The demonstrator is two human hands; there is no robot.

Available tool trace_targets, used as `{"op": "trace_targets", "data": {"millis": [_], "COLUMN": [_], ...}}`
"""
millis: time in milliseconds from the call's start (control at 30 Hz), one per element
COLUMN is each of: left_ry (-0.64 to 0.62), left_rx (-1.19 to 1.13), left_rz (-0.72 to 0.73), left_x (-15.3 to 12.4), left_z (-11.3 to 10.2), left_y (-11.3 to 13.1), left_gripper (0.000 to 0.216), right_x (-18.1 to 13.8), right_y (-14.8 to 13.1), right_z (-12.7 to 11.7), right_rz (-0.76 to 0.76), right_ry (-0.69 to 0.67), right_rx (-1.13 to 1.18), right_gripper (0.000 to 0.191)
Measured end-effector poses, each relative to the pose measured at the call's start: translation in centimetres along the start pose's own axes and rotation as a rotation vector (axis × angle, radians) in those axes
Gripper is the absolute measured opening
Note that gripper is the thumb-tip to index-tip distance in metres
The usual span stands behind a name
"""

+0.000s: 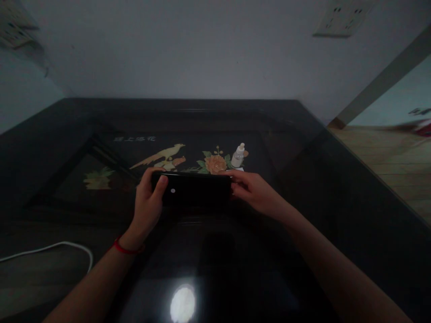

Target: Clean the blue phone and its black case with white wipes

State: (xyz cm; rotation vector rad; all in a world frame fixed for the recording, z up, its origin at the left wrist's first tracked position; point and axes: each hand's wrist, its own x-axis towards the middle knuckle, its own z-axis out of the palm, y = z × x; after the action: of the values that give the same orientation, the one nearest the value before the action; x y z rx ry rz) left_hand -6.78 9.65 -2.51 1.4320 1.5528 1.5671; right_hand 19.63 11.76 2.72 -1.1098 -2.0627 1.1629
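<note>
A black smartphone (198, 190) is held sideways over the dark tabletop, its dark face toward me with a small round white mark near the left end. My left hand (150, 193) is closed around that end, thumb across the front. At the opposite end, my right hand (247, 188) pinches the edge between thumb and fingers. Just beyond the right hand stands a small clear dropper bottle (237, 157) with a white top. Something flat and white (235, 171) lies by its base, partly hidden by the phone and fingers.
The glossy dark table (269, 269) bears a bird-and-flower picture (215, 163) and meets a pale wall (188, 49). A white cable (63, 243) curves at lower left. Wall sockets (343, 18) are at upper right; wooden floor (387, 154) shows past the table's right edge.
</note>
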Motion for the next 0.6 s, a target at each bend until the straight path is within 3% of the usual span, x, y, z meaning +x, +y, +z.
{"op": "trace_targets", "data": {"millis": [433, 600], "left_ry": [-0.031, -0.055], "left_rx": [0.004, -0.059], "left_rz": [0.040, -0.036], "left_x": [-0.07, 0.25], "left_z": [-0.27, -0.33], "left_y": [0.22, 0.53], "left_gripper": [0.024, 0.028], "right_x": [-0.01, -0.29], "right_y": [0.20, -0.35], "right_z": [0.33, 0.66], "right_rz": [-0.058, -0.060], "right_ry": [0.072, 0.096], "right_rx": [-0.061, -0.043], "right_gripper": [0.035, 0.036]}}
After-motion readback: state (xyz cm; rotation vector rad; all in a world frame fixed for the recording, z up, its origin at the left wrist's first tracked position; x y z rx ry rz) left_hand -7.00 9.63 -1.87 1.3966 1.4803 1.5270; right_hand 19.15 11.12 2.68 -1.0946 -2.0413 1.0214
